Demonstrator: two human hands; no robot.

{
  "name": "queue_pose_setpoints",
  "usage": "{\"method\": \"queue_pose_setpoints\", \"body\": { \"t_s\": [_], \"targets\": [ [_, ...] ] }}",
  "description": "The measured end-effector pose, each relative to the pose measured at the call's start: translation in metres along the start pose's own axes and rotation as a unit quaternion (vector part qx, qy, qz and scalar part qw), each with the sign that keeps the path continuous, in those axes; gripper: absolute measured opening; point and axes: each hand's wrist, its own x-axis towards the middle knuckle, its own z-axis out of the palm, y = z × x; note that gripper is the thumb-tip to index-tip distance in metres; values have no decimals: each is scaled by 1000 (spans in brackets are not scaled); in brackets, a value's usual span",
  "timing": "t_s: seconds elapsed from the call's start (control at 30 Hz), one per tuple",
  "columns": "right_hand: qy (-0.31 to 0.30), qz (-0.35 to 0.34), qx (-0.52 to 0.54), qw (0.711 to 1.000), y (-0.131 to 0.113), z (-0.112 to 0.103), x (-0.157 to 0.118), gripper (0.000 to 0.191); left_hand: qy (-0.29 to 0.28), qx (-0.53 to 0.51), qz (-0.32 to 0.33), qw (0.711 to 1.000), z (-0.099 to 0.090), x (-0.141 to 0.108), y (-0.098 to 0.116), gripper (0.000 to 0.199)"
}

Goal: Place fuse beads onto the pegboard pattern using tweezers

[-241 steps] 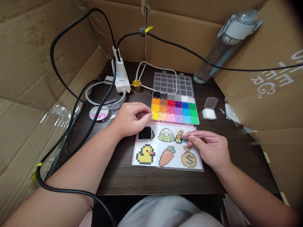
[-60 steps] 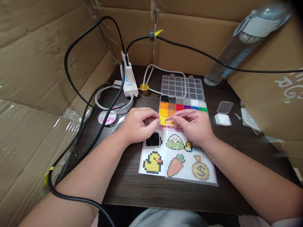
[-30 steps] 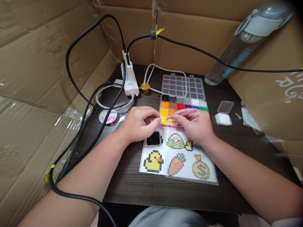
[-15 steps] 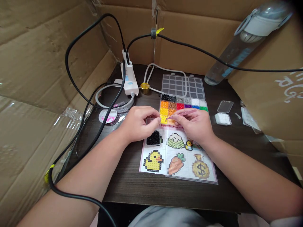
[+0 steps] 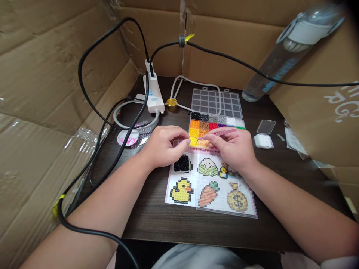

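Observation:
Pink tweezers (image 5: 221, 133) are pinched in my right hand (image 5: 234, 145), their tips over the yellow beads (image 5: 193, 142) in the front left corner of the bead box (image 5: 244, 123). Whether a bead is between the tips is too small to tell. My left hand (image 5: 168, 145) curls at the box's left edge, thumb and forefinger close together; what they grip is hidden. Below it, a small clear case of black beads (image 5: 181, 163) lies on the pattern sheet (image 5: 193, 186). A small yellow bead duck (image 5: 223, 172) rests on the sheet, beside my right wrist.
Behind the bead box lies its open clear lid (image 5: 215, 102). A power strip (image 5: 153, 93), a gold cup (image 5: 172, 104) and a white dish of pink beads (image 5: 127, 137) are at left. A case of white beads (image 5: 263, 141) and a tilted bottle (image 5: 291, 52) are at right. Black cables (image 5: 103, 123) loop near my left arm.
The tweezers and my right hand have shifted very slightly, with the tips still over the yellow beads. My left hand stays in place.

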Motion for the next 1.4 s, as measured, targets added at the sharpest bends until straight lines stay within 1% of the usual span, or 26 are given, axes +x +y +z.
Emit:
{"method": "queue_pose_setpoints", "body": {
  "t_s": [0.07, 0.13, 0.2, 0.23, 0.27, 0.33, 0.4, 0.47, 0.57, 0.67, 0.83, 0.97, 1.4],
  "targets": [
    [19, -26, -1, 999, -13, -8, 0, 10, -2, 1, -3, 1000, 0, 0, 0, 10],
    [52, -82, -20, 995, -27, -20, -2, 9, -2, 1, -3, 1000, -1, 0, 0, 10],
    [87, -125, -25, 988, -37, -34, -9, 8, -1, 2, -3, 1000, -1, 0, 0, 10],
    [98, -133, -23, 986, -39, -41, -15, 7, -1, 3, -5, 1000, -1, 0, 0, 11],
    [105, -132, -23, 985, -39, -48, -23, 7, -1, 4, -7, 1000, -1, 0, 0, 11],
    [99, -112, -42, 988, -31, -58, -41, 8, -5, 2, -10, 1000, -1, 1, 0, 11],
    [74, -76, -77, 991, -18, -65, -60, 11, -8, 0, -13, 1000, -1, 1, 1, 12],
    [40, -34, -93, 994, -3, -70, -76, 11, -11, 0, -15, 1000, -1, 2, 2, 13],
    [26, 19, -96, 995, 12, -72, -89, 8, -15, 6, -12, 1000, -1, 3, 4, 12],
    [37, 38, -72, 996, 16, -68, -90, 8, -11, 19, -10, 1000, -1, 4, 5, 11],
    [60, 41, -39, 997, 15, -60, -87, 8, -5, 28, -10, 1000, 0, 4, 3, 11],
    [53, 35, -35, 997, 17, -59, -86, 8, -3, 22, -14, 1000, 0, 3, 2, 10],
    [50, 47, -20, 997, 22, -59, -88, 8, -8, 13, -22, 1000, 0, 4, 3, 10]
  ]
}}
